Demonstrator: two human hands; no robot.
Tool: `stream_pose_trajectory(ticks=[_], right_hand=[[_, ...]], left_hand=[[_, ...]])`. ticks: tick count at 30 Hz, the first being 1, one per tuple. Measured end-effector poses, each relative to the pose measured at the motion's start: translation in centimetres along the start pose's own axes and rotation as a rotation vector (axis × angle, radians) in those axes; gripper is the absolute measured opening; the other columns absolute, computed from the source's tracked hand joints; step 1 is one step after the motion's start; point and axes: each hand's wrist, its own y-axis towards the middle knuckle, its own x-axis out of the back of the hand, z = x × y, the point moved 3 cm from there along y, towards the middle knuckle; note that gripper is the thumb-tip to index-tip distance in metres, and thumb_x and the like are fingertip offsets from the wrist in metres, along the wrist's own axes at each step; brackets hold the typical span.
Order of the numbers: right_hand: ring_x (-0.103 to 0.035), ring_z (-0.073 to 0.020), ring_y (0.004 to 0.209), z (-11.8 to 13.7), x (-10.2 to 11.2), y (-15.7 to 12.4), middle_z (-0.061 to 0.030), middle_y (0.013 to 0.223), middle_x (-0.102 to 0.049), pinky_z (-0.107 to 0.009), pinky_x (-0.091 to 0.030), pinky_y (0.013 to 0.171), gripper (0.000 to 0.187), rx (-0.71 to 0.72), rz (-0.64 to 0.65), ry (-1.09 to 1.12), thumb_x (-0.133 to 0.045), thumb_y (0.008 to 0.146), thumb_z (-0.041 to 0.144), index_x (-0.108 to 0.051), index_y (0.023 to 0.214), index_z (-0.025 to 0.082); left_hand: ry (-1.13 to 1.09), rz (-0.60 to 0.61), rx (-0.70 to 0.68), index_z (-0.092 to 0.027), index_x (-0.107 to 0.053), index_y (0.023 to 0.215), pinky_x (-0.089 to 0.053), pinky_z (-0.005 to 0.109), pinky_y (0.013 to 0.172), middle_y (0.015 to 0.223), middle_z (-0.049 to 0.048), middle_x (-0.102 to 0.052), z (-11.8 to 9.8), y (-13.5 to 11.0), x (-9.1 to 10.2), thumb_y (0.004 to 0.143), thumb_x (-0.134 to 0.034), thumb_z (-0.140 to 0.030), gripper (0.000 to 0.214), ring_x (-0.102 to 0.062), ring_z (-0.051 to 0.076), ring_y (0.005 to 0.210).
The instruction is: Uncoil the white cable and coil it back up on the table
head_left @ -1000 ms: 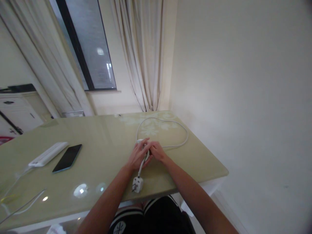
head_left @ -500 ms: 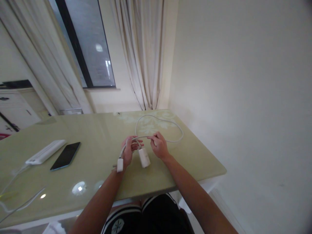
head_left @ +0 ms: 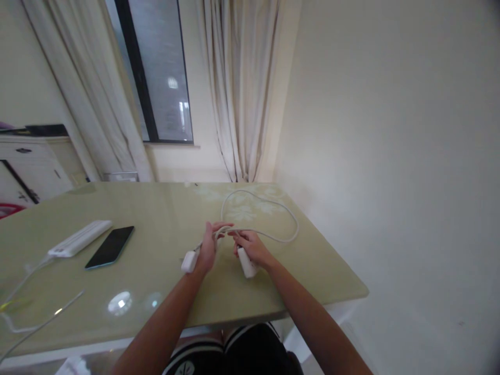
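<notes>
My left hand (head_left: 209, 249) is curled around loops of a white power cord (head_left: 291, 213). A white plug (head_left: 189, 261) on the cord hangs by the outer side of my left wrist. Close by on the right, my right hand (head_left: 253, 247) is closed over the upper end of a white block (head_left: 247, 263) attached to the cord. Its fingertips reach the cord strands by my left hand. The exact grip is partly hidden by the fingers. One wide loop of cord lies on the table beyond both hands.
On the green-topped table (head_left: 164, 208), a black-screened phone (head_left: 110, 247) lies left of my hands. Beside it is a white power strip (head_left: 80, 238) with a lead running left. A thin cable (head_left: 50, 320) lies near the front left edge. A wall (head_left: 371, 156) rises along the right side.
My right hand has moved from the cord down to the white block, tilting it and bringing it right. The view has shifted slightly. My left hand still holds the cord.
</notes>
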Motion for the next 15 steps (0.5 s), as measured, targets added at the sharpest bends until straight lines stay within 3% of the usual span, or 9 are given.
stream_pose_trajectory(ticks=[2, 4, 6, 9, 12, 15], right_hand=[[-0.058, -0.0131, 0.055, 0.7, 0.6, -1.4, -0.0001, 0.067, -0.064, -0.022, -0.043, 0.053, 0.043, -0.071, 0.118, -0.073, -0.056, 0.096, 0.049, -0.07, 0.117, 0.015], [-0.061, -0.013, 0.059, 1.6, 1.2, -3.4, -0.0009, 0.072, -0.066, -0.022, -0.043, 0.056, 0.042, -0.108, 0.31, -0.185, -0.058, 0.096, 0.051, -0.072, 0.114, 0.017], [-0.061, -0.0125, 0.061, 2.5, 2.4, -5.6, -0.0014, 0.074, -0.068, -0.021, -0.044, 0.058, 0.043, -0.146, 0.476, -0.256, -0.056, 0.097, 0.053, -0.072, 0.114, 0.018], [-0.061, -0.013, 0.064, 3.8, 6.1, -8.3, -0.0021, 0.074, -0.067, -0.022, -0.045, 0.062, 0.045, -0.17, 0.566, -0.351, -0.057, 0.096, 0.056, -0.074, 0.111, 0.017], [-0.061, -0.0149, 0.062, 4.6, 13.2, -10.3, -0.0034, 0.07, -0.065, -0.023, -0.045, 0.06, 0.048, -0.296, 0.452, -0.472, -0.06, 0.091, 0.057, -0.076, 0.103, 0.014], [-0.057, -0.016, 0.056, 5.1, 22.9, -13.4, -0.0065, 0.066, -0.065, -0.026, -0.044, 0.058, 0.042, -0.407, 0.152, -0.662, -0.064, 0.086, 0.053, -0.078, 0.093, 0.014]], left_hand=[[-0.227, -0.145, 0.064, -0.019, -0.063, 0.061, -0.053, 0.036, 0.083, 0.086, 0.0084, -0.073, -1.9, -0.2, 1.1, 0.102, -0.038, -0.054, 0.06, -0.067, 0.02, 0.085], [-0.463, -0.206, 0.163, -0.019, -0.044, 0.052, -0.054, 0.033, 0.073, 0.059, 0.0026, -0.056, -3.8, -0.8, 2.0, 0.106, -0.035, -0.046, 0.06, -0.062, 0.015, 0.064], [-0.572, -0.128, 0.236, -0.02, -0.03, 0.054, -0.046, 0.024, 0.053, 0.048, -0.004, -0.035, -5.8, -1.4, 2.2, 0.108, -0.03, -0.039, 0.058, -0.043, 0.009, 0.043], [-0.489, -0.062, 0.215, -0.022, -0.022, 0.058, -0.019, 0.021, 0.037, 0.048, -0.0066, -0.023, -9.5, -1.5, 2.7, 0.108, -0.029, -0.037, 0.054, -0.021, 0.007, 0.035], [-0.254, -0.229, 0.037, -0.024, -0.018, 0.061, -0.012, 0.024, 0.038, 0.047, -0.0059, -0.02, -14.2, 0.0, 5.5, 0.107, -0.028, -0.039, 0.049, -0.017, 0.008, 0.037], [0.01, -0.465, -0.113, -0.024, -0.019, 0.063, -0.011, 0.022, 0.04, 0.045, -0.0052, -0.016, -18.9, 1.9, 11.1, 0.105, -0.018, -0.026, 0.042, -0.014, 0.008, 0.037]])
